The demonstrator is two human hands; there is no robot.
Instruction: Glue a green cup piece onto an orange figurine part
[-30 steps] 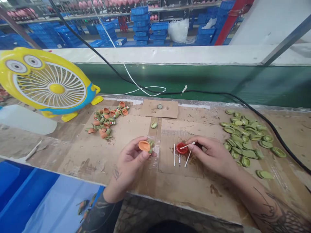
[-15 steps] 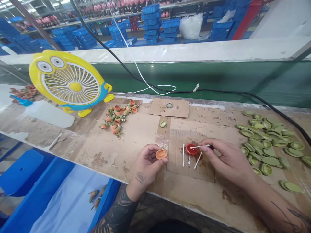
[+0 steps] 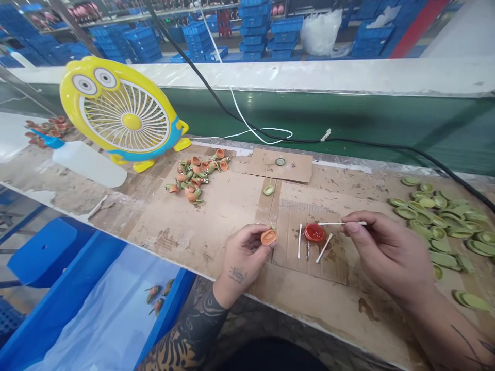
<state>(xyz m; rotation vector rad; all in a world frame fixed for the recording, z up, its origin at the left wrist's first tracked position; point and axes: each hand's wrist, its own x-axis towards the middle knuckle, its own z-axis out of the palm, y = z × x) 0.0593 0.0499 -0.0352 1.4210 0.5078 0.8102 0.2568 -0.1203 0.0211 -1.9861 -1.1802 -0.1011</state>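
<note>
In the head view my left hand (image 3: 245, 263) is closed on a small orange oval piece with a hollow face (image 3: 269, 237), held over the cardboard near the table's front edge. My right hand (image 3: 386, 252) pinches a cotton swab (image 3: 334, 223) lying nearly level, its left tip by the far right rim of a small round dish of red liquid (image 3: 314, 232). Whether that tip touches the dish I cannot tell. Two more swabs lie on the cardboard, a left swab (image 3: 300, 241) and a right swab (image 3: 324, 248). Beyond my left hand rests a single green oval shell (image 3: 268, 190).
Many green oval shells (image 3: 441, 216) cover the right side. Finished-looking orange-green pieces (image 3: 193, 175) are heaped left of centre. A yellow fan (image 3: 131, 121) and a white squeeze bottle (image 3: 91, 165) stand farther left. A blue bin (image 3: 170, 304) is below the table edge; a black cable (image 3: 386, 146) runs behind.
My right hand has drawn the swab rightward, its tip moving from inside the red dish to its rim. My left hand still holds the orange piece. The whole view has shifted slightly.
</note>
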